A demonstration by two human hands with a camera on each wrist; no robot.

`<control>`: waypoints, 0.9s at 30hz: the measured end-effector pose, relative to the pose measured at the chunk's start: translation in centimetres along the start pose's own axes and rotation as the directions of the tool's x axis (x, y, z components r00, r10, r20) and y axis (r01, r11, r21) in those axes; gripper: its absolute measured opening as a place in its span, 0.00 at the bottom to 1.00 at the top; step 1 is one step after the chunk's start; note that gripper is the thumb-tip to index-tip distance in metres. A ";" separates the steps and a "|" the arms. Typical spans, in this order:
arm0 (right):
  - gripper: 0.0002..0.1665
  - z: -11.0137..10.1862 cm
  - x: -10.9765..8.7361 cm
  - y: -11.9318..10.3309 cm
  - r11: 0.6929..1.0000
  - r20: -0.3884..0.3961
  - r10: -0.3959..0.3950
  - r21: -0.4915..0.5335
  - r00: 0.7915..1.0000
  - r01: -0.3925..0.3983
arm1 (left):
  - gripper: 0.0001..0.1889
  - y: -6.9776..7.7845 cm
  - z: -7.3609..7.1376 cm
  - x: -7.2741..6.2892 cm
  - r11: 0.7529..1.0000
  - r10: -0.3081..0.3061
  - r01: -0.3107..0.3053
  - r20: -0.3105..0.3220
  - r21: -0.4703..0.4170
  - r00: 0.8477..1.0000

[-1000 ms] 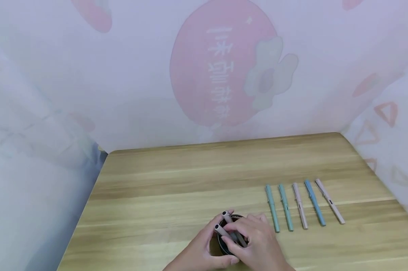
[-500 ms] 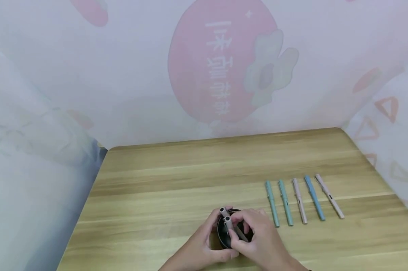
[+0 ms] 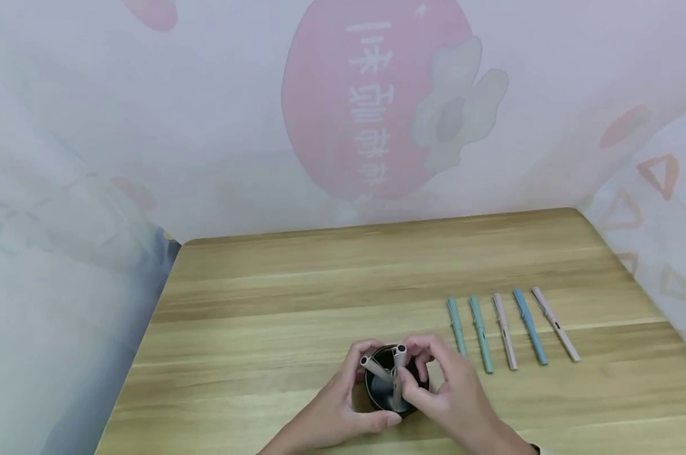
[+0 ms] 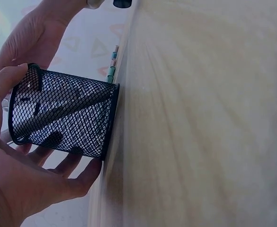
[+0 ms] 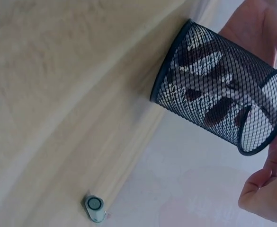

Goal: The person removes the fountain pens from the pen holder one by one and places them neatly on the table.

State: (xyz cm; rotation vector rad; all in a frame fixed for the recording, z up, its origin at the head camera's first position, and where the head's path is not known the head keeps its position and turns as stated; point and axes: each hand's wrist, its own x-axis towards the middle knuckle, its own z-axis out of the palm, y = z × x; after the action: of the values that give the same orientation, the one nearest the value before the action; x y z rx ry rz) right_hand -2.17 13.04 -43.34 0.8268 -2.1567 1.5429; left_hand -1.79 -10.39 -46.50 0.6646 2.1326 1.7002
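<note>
The left hand point(image 3: 341, 398) grips a black cylindrical metal-mesh cup point(image 4: 98, 101) while the right hand point(image 3: 453, 382) pinches a slim grey pen point(image 3: 399, 359), seemingly positioning it, gentle release likely called for next.

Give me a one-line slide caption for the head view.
Left hand holding a black cup, right hand gripping one of two pens inside, five more pens lying in a row.

From above, the right hand point(image 3: 455, 387) hides the lower end of the leftmost green pen point(image 3: 456, 321), and the far fingertips of the left hand point(image 3: 345, 393) are lost behind the cup point(image 4: 76, 135). Through its mesh, the grey pens point(image 3: 379, 370) blur with the fingers (I couldn't say where one stops). The table point(image 3: 234, 316) and both forearms point(image 3: 297, 435) run off the bottom; a dark thing point(image 3: 535, 448) by the right wrist is cut to a sliver.
</note>
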 end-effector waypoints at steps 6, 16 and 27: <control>0.28 -0.3 0.6 0.2 0.996 -0.059 -0.076 0.036 0.995 0.078 | 0.47 0.0 -0.1 -0.2 1.000 0.008 -0.008 -0.015 0.007 1.000; 0.28 -1.0 0.9 0.2 0.981 -0.123 -0.139 0.118 0.983 0.154 | 0.48 0.2 0.0 -0.3 1.000 -0.006 0.006 -0.010 -0.015 1.000; 0.32 -2.0 1.4 0.2 0.960 -0.194 -0.132 0.219 0.972 0.174 | 0.48 0.0 0.2 -0.2 1.000 0.004 -0.004 -0.002 -0.019 1.000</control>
State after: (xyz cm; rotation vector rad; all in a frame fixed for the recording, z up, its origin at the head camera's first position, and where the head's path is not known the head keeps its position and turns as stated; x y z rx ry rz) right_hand -3.46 14.63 -41.98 0.8711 -1.7652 1.7408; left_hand -1.55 -10.36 -46.52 0.6623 2.1158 1.7216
